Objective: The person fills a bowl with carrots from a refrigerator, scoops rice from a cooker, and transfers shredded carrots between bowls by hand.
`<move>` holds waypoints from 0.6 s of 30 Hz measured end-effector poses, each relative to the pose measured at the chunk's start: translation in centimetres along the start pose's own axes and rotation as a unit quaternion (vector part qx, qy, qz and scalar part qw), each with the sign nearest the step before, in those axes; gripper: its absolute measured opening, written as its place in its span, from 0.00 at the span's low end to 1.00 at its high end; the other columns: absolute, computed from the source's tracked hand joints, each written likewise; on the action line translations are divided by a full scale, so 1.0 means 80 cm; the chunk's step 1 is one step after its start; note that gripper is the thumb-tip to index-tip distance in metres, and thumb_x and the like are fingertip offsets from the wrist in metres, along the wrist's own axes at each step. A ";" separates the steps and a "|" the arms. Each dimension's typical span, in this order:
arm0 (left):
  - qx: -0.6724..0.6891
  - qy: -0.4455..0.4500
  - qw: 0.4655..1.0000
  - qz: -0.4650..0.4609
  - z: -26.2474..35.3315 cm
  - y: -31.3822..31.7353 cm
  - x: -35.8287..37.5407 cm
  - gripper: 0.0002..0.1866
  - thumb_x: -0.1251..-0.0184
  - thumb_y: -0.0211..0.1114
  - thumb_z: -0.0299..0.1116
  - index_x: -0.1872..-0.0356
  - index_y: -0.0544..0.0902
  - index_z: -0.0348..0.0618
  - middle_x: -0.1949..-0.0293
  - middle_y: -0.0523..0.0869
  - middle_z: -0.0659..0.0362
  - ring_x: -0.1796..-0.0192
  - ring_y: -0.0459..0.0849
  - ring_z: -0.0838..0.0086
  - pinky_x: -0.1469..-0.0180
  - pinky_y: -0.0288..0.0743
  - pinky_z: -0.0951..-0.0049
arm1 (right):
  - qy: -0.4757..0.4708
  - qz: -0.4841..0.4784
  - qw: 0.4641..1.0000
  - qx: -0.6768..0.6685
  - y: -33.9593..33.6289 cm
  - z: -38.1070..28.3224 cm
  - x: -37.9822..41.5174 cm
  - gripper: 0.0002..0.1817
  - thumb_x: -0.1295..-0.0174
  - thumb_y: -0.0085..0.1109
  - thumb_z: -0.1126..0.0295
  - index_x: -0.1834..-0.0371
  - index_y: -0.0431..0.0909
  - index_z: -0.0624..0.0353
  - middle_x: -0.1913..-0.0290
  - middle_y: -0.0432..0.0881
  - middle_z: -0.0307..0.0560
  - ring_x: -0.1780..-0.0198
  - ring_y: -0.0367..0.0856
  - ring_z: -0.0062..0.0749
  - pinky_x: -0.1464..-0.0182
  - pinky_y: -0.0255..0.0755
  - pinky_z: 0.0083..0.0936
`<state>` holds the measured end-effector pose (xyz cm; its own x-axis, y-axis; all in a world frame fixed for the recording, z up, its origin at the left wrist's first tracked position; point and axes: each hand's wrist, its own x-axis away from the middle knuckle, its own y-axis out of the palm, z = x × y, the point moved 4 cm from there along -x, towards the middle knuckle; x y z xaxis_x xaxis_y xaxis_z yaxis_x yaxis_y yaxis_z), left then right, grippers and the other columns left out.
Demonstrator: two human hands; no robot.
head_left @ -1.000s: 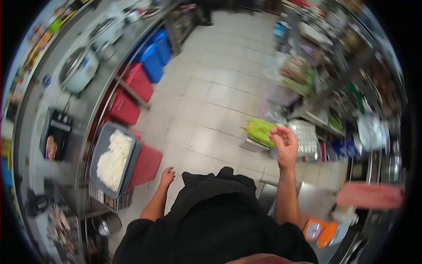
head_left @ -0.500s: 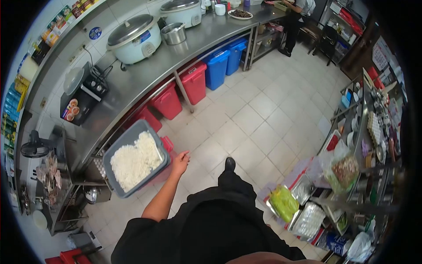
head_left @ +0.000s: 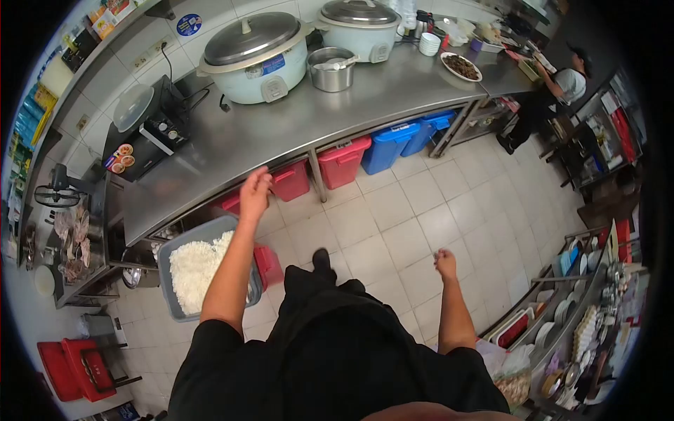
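My left hand (head_left: 255, 194) is raised near the counter's front edge, fingers stretched out, with nothing in it. Below that arm stands a grey tub (head_left: 168, 281) filled with white cooked rice (head_left: 193, 270), partly hidden by my forearm. Over the floor at my right, my right hand (head_left: 444, 265) has its fingers curled in; whatever they may hold is too small to make out. On the steel counter (head_left: 267, 130) ahead are two large rice cookers with lids, one nearer (head_left: 260, 52) and one farther (head_left: 361, 31), and a steel pot (head_left: 330, 74) holding a light-coloured utensil.
Red bins (head_left: 344, 163) and blue bins (head_left: 388, 149) stand under the counter. A plate of dark food (head_left: 461, 68) sits farther along it. At the far end a person (head_left: 554, 88) works at the counter. A crowded rack (head_left: 569, 309) lines the right side.
The view has moved forward, bringing the counter and cookers closer. My left hand has moved up and forward past the rice tub, and my right hand has come into view.
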<state>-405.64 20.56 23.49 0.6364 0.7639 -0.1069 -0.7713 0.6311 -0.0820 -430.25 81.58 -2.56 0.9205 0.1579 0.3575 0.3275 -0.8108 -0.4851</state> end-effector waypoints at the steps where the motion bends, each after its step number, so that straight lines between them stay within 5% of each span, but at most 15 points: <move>1: 0.004 0.003 1.000 0.018 0.010 -0.003 -0.034 0.16 0.27 0.61 0.35 0.43 0.79 0.40 0.62 0.83 0.64 0.62 0.78 0.83 0.62 0.73 0.81 | -0.018 0.012 1.000 -0.014 0.005 -0.059 -0.020 0.14 0.32 0.51 0.67 0.50 0.76 0.64 0.71 0.81 0.41 0.75 0.78 0.24 0.76 0.70 0.20; 5: -0.050 0.087 0.994 0.052 0.052 -0.021 -0.196 0.19 0.27 0.61 0.37 0.40 0.78 0.40 0.61 0.82 0.64 0.62 0.78 0.82 0.61 0.74 0.79 | -0.076 -0.024 0.996 -0.026 0.077 -0.163 -0.082 0.12 0.33 0.51 0.73 0.49 0.75 0.65 0.69 0.81 0.42 0.72 0.78 0.23 0.72 0.70 0.19; 7: -0.033 0.116 0.990 0.068 0.078 -0.028 -0.283 0.20 0.27 0.62 0.37 0.40 0.78 0.40 0.60 0.83 0.63 0.60 0.78 0.82 0.60 0.74 0.79 | -0.130 -0.038 0.990 -0.037 0.130 -0.140 -0.099 0.12 0.35 0.55 0.77 0.49 0.76 0.66 0.68 0.83 0.44 0.72 0.77 0.22 0.68 0.72 0.21; 9: -0.015 0.160 0.983 0.088 0.119 -0.030 -0.358 0.20 0.28 0.62 0.37 0.40 0.77 0.40 0.58 0.83 0.61 0.58 0.78 0.81 0.58 0.74 0.78 | -0.102 -0.071 0.988 0.092 0.167 -0.178 -0.061 0.11 0.37 0.58 0.76 0.53 0.78 0.68 0.68 0.85 0.45 0.67 0.81 0.25 0.62 0.76 0.23; 13: -0.125 0.284 0.942 0.126 0.161 -0.046 -0.536 0.21 0.29 0.62 0.37 0.38 0.76 0.41 0.51 0.83 0.57 0.54 0.79 0.78 0.53 0.75 0.77 | -0.057 -0.106 0.989 0.081 0.209 -0.209 -0.050 0.11 0.39 0.62 0.75 0.54 0.80 0.67 0.64 0.87 0.49 0.61 0.85 0.28 0.56 0.78 0.27; 16: -0.113 0.176 0.970 0.127 0.186 -0.024 -0.616 0.24 0.31 0.62 0.36 0.36 0.74 0.40 0.46 0.83 0.51 0.45 0.81 0.67 0.44 0.74 0.70 | -0.052 -0.074 0.994 0.065 0.199 -0.272 -0.081 0.11 0.39 0.63 0.74 0.54 0.80 0.67 0.64 0.87 0.49 0.62 0.84 0.28 0.56 0.77 0.26; 18: -0.162 0.193 0.961 0.114 0.185 -0.014 -0.671 0.26 0.32 0.63 0.38 0.36 0.74 0.40 0.45 0.82 0.50 0.44 0.82 0.64 0.44 0.74 0.69 | -0.092 -0.027 0.995 0.027 0.202 -0.306 -0.127 0.10 0.38 0.63 0.72 0.57 0.81 0.68 0.68 0.86 0.49 0.66 0.83 0.27 0.60 0.76 0.25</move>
<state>-438.86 -19.14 44.00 0.4498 0.7313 -0.5126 -0.8912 0.3301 -0.3110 -439.51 53.11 5.52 0.9229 0.3056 0.2342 0.3843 -0.7671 -0.5136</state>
